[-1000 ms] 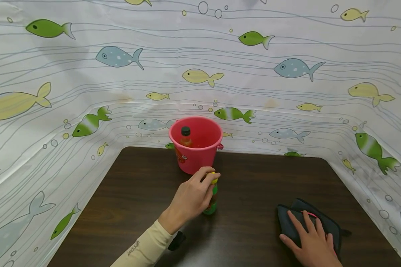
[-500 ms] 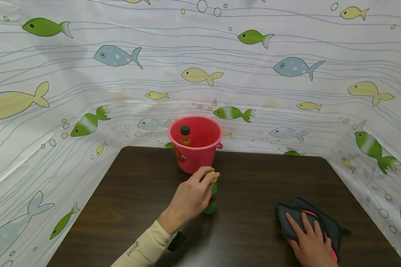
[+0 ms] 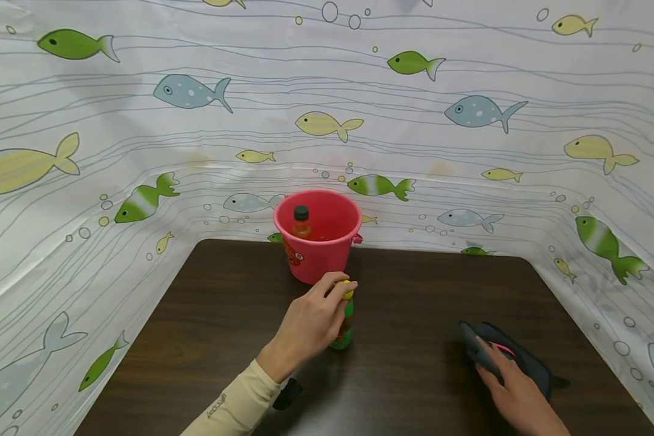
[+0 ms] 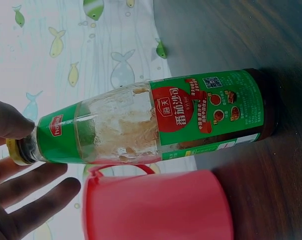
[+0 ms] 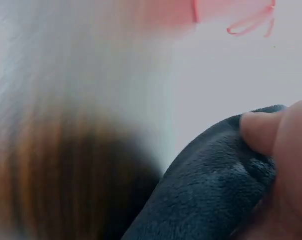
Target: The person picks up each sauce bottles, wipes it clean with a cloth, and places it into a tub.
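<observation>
My left hand (image 3: pixel 312 321) pinches the yellow cap of a glass ketchup bottle (image 4: pixel 205 107) with a green label. The bottle stands upright on the dark table (image 3: pixel 409 357), and its cap sits between thumb and fingers while other fingers spread free. At the right, my right hand (image 3: pixel 520 390) grips a dark grey plush cloth (image 5: pixel 200 185) with pink edging. Its near-left part is raised in the fingers, and the rest lies on the table with a small loop at its right end. The right wrist view is partly blurred.
Behind the ketchup bottle stands a pink bucket (image 3: pixel 324 260), with a dark-capped bottle (image 3: pixel 301 224) of orange-brown contents inside it. A white fish-patterned sheet (image 3: pixel 403 139) surrounds the table's back and sides. A small black object (image 3: pixel 287 393) is beside my left wrist.
My right hand has gone from lying spread on the cloth to gripping it, and the cloth's left part has come up off the table. Left hand and ketchup bottle stay put.
</observation>
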The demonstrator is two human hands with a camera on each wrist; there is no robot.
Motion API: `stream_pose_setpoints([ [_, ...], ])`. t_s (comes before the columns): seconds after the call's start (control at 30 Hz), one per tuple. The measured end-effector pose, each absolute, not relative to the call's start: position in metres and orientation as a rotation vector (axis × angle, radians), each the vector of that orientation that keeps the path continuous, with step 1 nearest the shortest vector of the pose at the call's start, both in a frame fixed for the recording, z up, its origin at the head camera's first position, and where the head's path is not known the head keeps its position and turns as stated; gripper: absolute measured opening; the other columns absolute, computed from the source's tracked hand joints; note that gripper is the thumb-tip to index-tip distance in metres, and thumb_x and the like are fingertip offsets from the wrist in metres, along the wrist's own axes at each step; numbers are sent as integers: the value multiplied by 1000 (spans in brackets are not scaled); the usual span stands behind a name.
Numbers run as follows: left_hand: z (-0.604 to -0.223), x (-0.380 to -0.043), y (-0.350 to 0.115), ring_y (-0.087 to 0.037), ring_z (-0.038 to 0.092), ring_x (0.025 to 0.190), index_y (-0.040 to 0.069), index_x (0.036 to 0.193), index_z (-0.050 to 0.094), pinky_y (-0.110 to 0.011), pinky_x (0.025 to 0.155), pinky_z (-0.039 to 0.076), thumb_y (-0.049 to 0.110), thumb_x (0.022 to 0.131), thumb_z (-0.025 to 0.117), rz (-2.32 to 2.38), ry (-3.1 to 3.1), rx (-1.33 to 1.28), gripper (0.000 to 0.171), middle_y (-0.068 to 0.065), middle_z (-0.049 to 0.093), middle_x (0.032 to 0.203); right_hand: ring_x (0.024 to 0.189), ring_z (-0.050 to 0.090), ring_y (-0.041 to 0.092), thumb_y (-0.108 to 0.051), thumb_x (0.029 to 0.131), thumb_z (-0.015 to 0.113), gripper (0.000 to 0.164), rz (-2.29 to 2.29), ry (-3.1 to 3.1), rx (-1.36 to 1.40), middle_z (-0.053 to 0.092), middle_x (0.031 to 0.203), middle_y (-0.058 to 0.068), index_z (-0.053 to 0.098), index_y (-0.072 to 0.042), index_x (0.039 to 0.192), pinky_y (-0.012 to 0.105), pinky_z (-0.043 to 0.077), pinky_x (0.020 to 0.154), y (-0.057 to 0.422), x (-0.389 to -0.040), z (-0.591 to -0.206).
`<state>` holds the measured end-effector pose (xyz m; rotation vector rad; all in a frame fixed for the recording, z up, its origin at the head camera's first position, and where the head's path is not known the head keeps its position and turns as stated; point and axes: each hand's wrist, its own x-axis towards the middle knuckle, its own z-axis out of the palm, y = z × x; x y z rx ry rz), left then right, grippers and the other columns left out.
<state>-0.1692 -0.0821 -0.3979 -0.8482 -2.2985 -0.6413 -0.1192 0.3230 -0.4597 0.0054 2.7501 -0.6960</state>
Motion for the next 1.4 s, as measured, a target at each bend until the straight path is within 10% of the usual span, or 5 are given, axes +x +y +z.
stream_pose_setpoints([
  [0.17, -398, -169, -83, -17, 71, 101, 10, 127, 71, -27, 75, 66, 10, 90, 84, -658, -2303, -845, 39, -9, 67, 128, 137, 44, 67, -73, 107, 29, 98, -906, 2616, 213, 21, 165, 43, 4, -2, 169, 62, 57, 88, 324, -121, -446],
  [0.5, -398, -169, -83, -17, 71, 103, 9, 128, 71, -29, 76, 66, 9, 91, 83, -657, -2305, -857, 38, -9, 66, 128, 158, -25, 49, -71, 106, 26, 94, -1729, 2152, 441, -37, 169, 11, -31, -18, 161, 72, 7, 130, 328, -122, -429],
  [0.73, -396, -169, -83, -21, 71, 112, 7, 128, 72, -32, 86, 66, 10, 91, 83, -696, -2309, -861, 38, -11, 67, 131, 163, -13, 42, -62, 111, 26, 86, -1899, 2090, 398, -30, 174, 9, -27, -20, 164, 9, 47, 85, 325, -122, -426],
  [1.17, -393, -168, -81, -24, 72, 117, 5, 122, 75, -35, 99, 63, 11, 92, 82, -799, -2279, -853, 31, -12, 72, 131, 138, 42, 8, -58, 112, 28, 83, -1901, 2150, 269, 1, 177, 19, -15, -15, 169, 18, 53, 91, 279, -128, -416],
  [1.4, -393, -168, -81, -23, 73, 115, 4, 120, 75, -34, 98, 63, 8, 91, 82, -825, -2270, -843, 30, -12, 73, 129, 145, 42, 32, -54, 114, 31, 76, -1911, 2170, 117, 23, 172, 22, 1, -16, 172, 27, 55, 95, 229, -137, -409],
])
